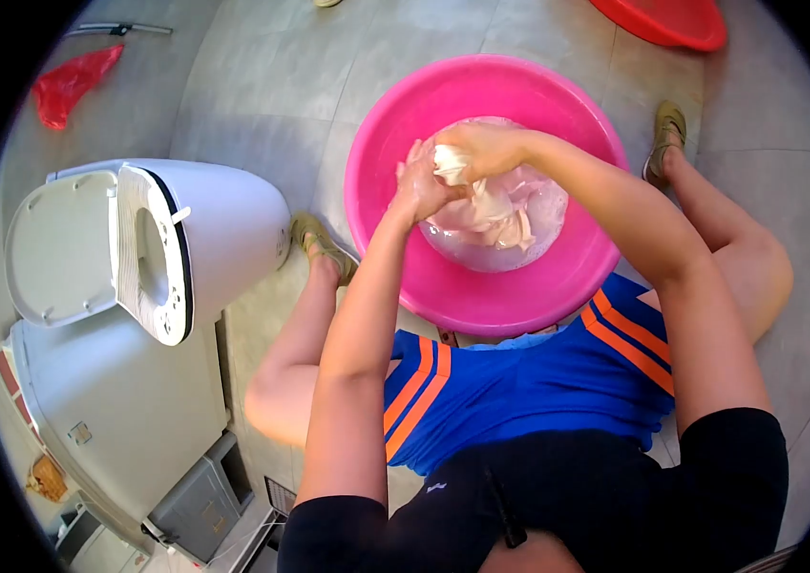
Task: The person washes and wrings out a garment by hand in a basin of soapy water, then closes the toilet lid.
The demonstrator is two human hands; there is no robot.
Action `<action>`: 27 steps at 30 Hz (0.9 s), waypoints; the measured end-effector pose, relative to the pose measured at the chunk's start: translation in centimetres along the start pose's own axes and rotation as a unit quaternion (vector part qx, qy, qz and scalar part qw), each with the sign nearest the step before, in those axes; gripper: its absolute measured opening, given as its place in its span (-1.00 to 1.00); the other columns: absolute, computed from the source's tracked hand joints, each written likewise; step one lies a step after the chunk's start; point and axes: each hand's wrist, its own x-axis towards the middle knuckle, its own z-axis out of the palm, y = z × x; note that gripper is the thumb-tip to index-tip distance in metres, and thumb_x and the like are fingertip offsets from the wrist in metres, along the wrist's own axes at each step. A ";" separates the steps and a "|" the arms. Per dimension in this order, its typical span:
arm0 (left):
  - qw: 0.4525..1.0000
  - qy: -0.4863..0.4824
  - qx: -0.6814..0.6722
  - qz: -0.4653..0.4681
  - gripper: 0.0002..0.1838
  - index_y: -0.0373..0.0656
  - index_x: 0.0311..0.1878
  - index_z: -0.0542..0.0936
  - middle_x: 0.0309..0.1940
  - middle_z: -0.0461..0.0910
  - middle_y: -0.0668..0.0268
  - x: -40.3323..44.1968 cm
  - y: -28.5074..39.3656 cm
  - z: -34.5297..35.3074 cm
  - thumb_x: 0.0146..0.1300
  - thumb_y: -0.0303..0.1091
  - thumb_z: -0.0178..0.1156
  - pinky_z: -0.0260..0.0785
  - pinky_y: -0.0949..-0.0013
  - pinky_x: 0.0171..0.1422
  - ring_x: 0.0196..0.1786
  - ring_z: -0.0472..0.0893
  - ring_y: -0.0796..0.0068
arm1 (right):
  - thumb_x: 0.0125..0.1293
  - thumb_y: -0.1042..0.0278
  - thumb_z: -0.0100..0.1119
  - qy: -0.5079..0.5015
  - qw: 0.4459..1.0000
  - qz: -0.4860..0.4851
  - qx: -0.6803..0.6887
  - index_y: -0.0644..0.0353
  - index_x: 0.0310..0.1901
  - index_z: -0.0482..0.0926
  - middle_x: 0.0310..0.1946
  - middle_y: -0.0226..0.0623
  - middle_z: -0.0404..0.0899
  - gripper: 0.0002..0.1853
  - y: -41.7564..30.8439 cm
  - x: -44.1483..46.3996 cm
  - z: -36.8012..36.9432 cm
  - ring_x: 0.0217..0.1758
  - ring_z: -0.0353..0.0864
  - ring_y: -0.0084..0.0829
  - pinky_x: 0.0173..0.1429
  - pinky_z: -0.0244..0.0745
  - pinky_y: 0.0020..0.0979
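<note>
Two-Handed Hold on Cloth Over a Basin

The right hand point(483, 151) is curled over a bunched end of the pale cloth point(495, 208), fingers closed on it from above. The left hand point(416, 183) meets the same bunch from the opposite side, its thumb and fingers loosely around the fabric; the exact grip of its fingertips is partly hidden. Opposed hands probably keep the slippery material from sliding away.

Below both hands, the rest of the cloth trails into the sudsy water point(546, 218), which seems to bear part of its weight. Around the hands stands the pink basin point(374, 250) — its high, sloping wall apparently confines drips and foam.

Nearer the body than the hands, the blue shorts point(519, 392) adjoin the basin's rim. The legs are spread to either side, presumably to bring the basin within easy reach.

Left of the left hand, well apart, stands the toilet point(228, 215), lid raised. Farthest out, beyond the right hand and to its right, a red tub point(672, 21) sits on the floor — clear of the working area.
</note>
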 end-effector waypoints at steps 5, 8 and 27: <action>0.914 -0.128 -0.370 -0.107 -0.63 -0.30 -0.15 0.63 -0.38 0.64 0.32 1.1 -0.1 -5.3 0.02 -0.26 0.40 0.46 0.45 -0.21 -0.35 0.60 0.55 | -0.17 0.48 0.27 0.125 0.991 0.032 -0.044 0.27 -0.10 0.51 -0.27 -0.12 0.59 -0.54 1.9 -1.8 -0.1 -0.17 0.58 -0.20 -0.08 0.44 -0.24; 0.831 -0.124 -0.530 -0.115 -0.65 -0.31 -0.16 0.63 -0.37 0.63 0.33 0.8 0.9 -4.8 0.04 -0.28 0.39 0.46 0.47 -0.21 -0.32 0.59 0.58 | -0.12 0.36 0.34 0.073 0.971 0.193 -0.120 0.26 -0.10 0.57 -0.24 -0.11 0.63 -0.55 5.7 -1.8 3.1 -0.24 0.63 -0.27 -0.18 0.48 -0.32; 0.423 -0.071 -0.883 -0.189 -0.59 -0.13 -0.20 0.51 -0.46 0.54 0.31 1.0 -6.5 12.8 0.34 0.07 0.00 0.46 0.31 -0.25 -0.39 0.57 0.37 | -0.02 0.23 0.25 0.583 0.799 0.132 0.072 0.23 -0.39 0.57 -0.42 -0.02 0.59 -0.76 -3.5 1.3 9.8 -0.33 0.59 0.00 -0.24 0.48 -0.11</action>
